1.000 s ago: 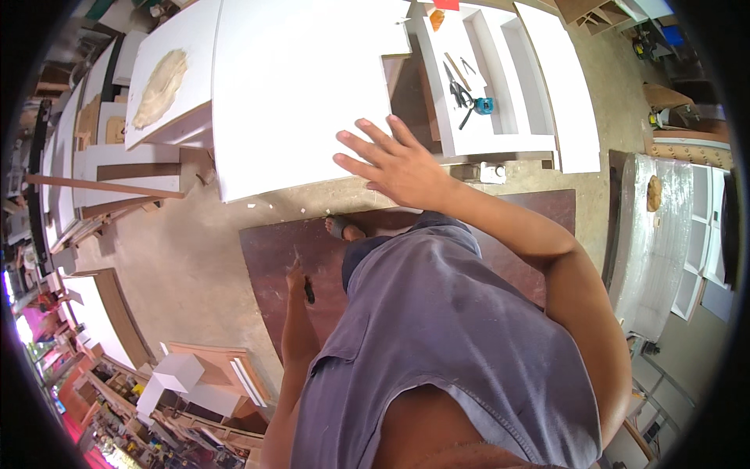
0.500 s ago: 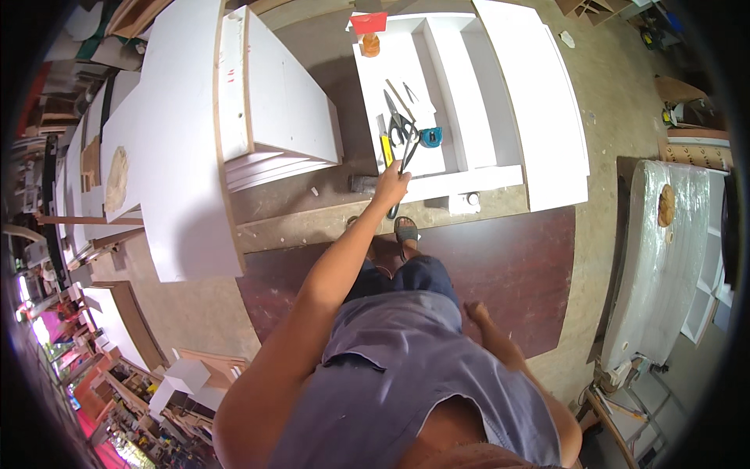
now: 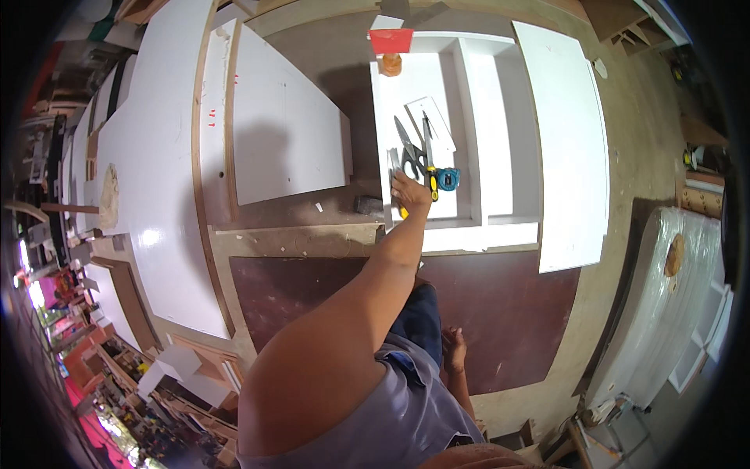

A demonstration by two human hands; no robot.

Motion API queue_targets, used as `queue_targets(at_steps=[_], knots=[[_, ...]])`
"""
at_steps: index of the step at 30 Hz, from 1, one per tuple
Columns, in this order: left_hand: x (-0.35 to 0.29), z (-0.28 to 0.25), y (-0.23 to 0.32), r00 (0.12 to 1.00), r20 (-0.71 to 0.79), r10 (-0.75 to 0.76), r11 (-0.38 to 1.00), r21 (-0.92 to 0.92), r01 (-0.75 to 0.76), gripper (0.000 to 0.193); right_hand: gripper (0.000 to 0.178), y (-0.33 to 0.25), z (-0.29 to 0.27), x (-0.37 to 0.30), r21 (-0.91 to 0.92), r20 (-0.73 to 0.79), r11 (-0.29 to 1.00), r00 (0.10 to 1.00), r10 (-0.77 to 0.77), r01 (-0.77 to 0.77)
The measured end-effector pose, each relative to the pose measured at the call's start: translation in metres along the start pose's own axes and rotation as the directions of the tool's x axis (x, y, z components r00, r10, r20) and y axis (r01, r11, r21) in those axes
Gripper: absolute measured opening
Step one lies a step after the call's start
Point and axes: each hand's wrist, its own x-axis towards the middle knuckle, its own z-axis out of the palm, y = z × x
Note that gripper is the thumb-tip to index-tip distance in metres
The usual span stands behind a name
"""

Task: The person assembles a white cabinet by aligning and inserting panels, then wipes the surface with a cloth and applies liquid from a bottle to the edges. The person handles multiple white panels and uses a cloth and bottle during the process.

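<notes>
My left hand (image 3: 412, 193) reaches down into a white shallow cabinet carcass (image 3: 471, 141), its fingers curled on a yellow tool (image 3: 403, 212), mostly hidden beneath them. Just beyond lie black-handled scissors (image 3: 410, 152). To the right, a long, thin tool with a yellow-and-black handle (image 3: 433, 184) rests against a blue tape measure (image 3: 448, 179). A small white panel piece (image 3: 439, 125) lies farther up the same compartment. My right hand (image 3: 454, 349) hangs by my side above the dark red board, fingers loosely bent and holding nothing.
An orange-brown jar (image 3: 391, 65) and a red card (image 3: 391, 41) sit at the cabinet's far corner. A white panel (image 3: 570, 148) leans along its right side. Large white cabinets (image 3: 289, 117) stand left. A dark red board (image 3: 500, 313) covers the floor; a plastic-wrapped panel (image 3: 644, 313) stands right.
My left hand has moved farther into the cabinet, and the long dark-handled tool it held is out of it. My body leans forward. My right hand has shifted slightly left and lower.
</notes>
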Motion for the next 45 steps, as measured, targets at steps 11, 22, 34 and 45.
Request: queue_targets(at_steps=[11,22,34,45], knots=[[0.011,0.026,-0.023,0.987,-0.120,-0.105,0.958,-0.278,0.068,0.052,0.058,-0.126,0.090,-0.002,-0.591,0.336,0.796,0.936,0.099,0.128],[-0.157,-0.270,-0.069,0.991,0.045,0.128,0.260,-0.966,0.011,0.020,0.058,-0.305,0.322,-0.085,-0.534,0.651,0.310,0.149,0.744,0.787],[-0.334,-0.359,-0.273,0.713,-0.600,-0.364,0.630,-0.722,-0.285,0.018,0.093,-0.063,0.568,-0.298,0.774,0.620,-0.441,-0.407,0.671,0.454],[-0.229,-0.457,-0.226,0.581,-0.813,-0.024,0.838,-0.334,-0.433,0.025,0.083,-0.072,0.704,-0.276,0.467,0.883,-0.808,-0.236,0.405,0.359]])
